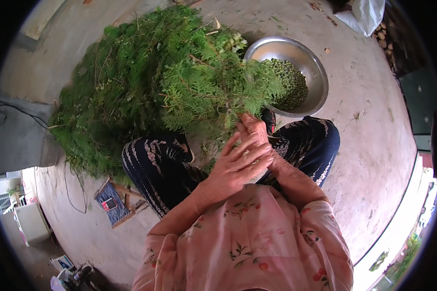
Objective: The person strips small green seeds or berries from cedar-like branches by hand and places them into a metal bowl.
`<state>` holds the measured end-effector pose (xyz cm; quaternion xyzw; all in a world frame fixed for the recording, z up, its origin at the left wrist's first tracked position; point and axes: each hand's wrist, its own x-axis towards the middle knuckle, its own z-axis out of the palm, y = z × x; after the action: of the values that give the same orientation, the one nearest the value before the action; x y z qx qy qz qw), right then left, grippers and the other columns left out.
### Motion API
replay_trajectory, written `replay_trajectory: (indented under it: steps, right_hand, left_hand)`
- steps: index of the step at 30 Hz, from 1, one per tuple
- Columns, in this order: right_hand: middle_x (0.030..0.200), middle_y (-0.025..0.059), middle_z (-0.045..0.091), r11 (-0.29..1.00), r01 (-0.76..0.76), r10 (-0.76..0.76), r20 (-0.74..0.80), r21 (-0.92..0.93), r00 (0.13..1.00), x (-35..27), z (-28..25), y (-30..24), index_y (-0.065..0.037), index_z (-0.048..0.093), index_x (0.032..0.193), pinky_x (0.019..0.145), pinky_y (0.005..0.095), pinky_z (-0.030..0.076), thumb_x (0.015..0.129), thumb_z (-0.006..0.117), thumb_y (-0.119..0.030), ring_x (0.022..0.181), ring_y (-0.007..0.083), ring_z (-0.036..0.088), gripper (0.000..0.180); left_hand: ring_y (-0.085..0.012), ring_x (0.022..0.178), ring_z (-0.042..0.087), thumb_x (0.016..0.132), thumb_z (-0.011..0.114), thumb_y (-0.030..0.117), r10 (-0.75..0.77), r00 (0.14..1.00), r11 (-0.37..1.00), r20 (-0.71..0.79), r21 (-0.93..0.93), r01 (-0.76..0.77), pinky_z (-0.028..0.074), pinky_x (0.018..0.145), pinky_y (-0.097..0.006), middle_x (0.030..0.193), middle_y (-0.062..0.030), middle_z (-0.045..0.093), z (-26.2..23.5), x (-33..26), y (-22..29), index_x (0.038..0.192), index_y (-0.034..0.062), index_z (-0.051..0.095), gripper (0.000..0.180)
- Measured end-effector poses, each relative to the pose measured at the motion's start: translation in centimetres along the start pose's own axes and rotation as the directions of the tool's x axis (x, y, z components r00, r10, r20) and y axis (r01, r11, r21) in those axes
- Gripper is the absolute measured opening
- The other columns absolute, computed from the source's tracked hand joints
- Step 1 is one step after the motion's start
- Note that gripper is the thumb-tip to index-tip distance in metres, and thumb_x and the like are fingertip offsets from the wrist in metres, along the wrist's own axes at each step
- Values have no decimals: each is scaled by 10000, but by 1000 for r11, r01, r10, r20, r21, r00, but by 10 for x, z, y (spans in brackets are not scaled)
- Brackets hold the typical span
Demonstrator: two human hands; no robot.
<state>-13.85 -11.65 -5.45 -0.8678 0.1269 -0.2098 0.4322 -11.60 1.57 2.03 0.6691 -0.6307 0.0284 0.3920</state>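
Note:
A bushy green conifer branch (213,82) is held up in front of me over my knees. My right hand (251,130) grips its stem at the base. My left hand (235,167) lies across the right one with fingers spread, touching the stem end; what it holds is hidden. Behind the branch stands a round metal bowl (315,72) with several small green berries (289,82) in it. A large heap of the same green branches (111,102) lies on the concrete floor to my left.
My legs in dark patterned trousers (155,169) reach forward. A small wooden stool (114,201) stands at lower left. A dark cable (75,194) runs over the floor. White sacks (364,14) and firewood (383,34) lie at upper right.

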Motion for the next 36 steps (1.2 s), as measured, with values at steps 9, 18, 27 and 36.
replay_trajectory:
  steps: [9,18,27,36]
  right_hand:
    - [847,133,572,816,258,-368,-122,-517,922,-18,29,57,-68,539,1084,560,364,445,742,570,-115,701,288,559,347]
    - [774,66,509,829,200,-220,23,-522,975,-13,13,15,-106,538,1069,642,364,419,636,553,-115,729,244,528,433]
    - [739,55,502,851,280,-335,-50,-444,941,-10,15,9,-117,586,961,582,341,385,666,565,-154,657,215,500,299]
    - [1080,153,508,987,157,-159,-49,-38,986,-8,15,-19,-7,496,1104,845,377,408,667,581,10,992,307,488,445]
  left_hand:
    - [-239,973,558,748,480,-79,-729,442,681,-523,-618,392,453,858,-349,1058,-127,577,-55,0,-35,1072,-16,547,337]
    - [-166,854,590,778,652,188,-936,352,151,-2,-905,397,447,715,-284,996,-95,610,-36,23,-72,1004,31,589,283]
    - [-117,770,510,700,723,93,-957,265,6,118,-906,424,390,725,-277,864,-33,602,-26,17,-94,1026,52,518,388]
    - [-164,746,587,767,574,52,-986,163,10,32,-969,247,477,611,-270,850,-89,619,-25,1,-100,1005,4,552,245]
